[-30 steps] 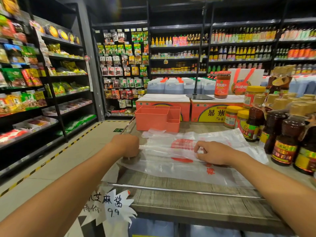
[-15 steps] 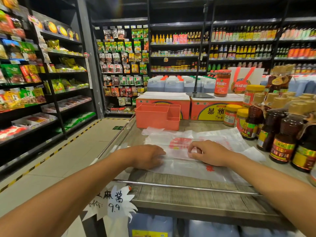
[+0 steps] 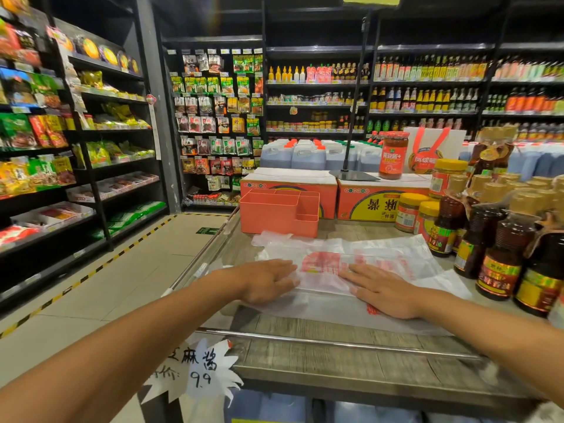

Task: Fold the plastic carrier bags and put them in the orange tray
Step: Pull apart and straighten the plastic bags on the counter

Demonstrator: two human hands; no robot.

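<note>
- The table (image 3: pixel 290 361) is a wood-topped shop stand with a metal rail along its near edge. It carries everything the task needs.
- A layer of loose bags (image 3: pixel 335 312) lies spread flat over the middle of the table. The clear film makes it hard to tell how many there are.
- On top of them lies the carrier bag (image 3: pixel 323 267) being worked, already narrowed into a strip with red print showing. Its long axis runs left to right across the table, square to both forearms.
- The orange tray (image 3: pixel 274 215) stands upright at the far side of the table, beyond the strip and a little to the left. It is near the bags' far edge and appears to hold no bags yet.
- The left hand (image 3: pixel 268 282) lies flat, fingers straight and together, pressing the strip's left end, with fingertips pointing right.
- The right hand (image 3: pixel 384 291) is also flat, fingers straight and slightly spread, pressing the strip right of centre, with fingertips pointing left and away.
- The strip therefore lies under and between both hands, so either end could be turned over the other.
- The tray is nearer the left hand, which probably has the shorter reach once the fold is finished.
- Dark sauce bottles (image 3: pixel 500 261) crowd the right edge, just beside the bags, so a wide sweep of the right arm could knock one.
</note>
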